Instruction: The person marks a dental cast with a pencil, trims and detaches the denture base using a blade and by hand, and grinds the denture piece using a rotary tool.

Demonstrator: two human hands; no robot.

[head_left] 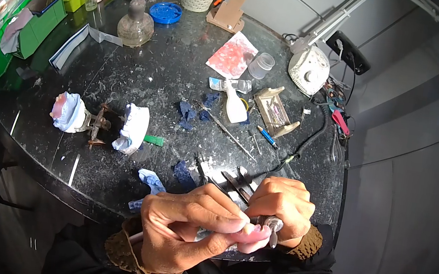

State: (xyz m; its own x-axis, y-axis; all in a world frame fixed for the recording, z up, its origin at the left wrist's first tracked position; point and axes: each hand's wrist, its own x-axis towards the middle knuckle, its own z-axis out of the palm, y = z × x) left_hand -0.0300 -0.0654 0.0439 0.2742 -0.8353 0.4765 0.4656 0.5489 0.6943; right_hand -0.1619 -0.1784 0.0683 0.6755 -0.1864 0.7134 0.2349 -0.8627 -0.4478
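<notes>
My left hand (184,224) pinches a small pink denture (254,241) between thumb and fingers, low over the front edge of the bench. My right hand (284,205) is wrapped round a rotary handpiece (270,222), whose metal tip points down beside the denture. Whether the tip touches the pink surface I cannot tell. Dark metal tools (235,187) lie just beyond my hands, partly hidden by them. To the left, two plaster dental models (133,129) sit on an articulator (99,124) lying on its side; the farther-left model carries pink material.
Blue scraps (185,174) and white dust litter the black bench (101,182). A squeeze bottle (233,104), a wooden tool rest (276,111) and a white control box (308,71) stand beyond. A dark cord (317,137) runs along the right edge. A glass burner (136,24) stands at the back.
</notes>
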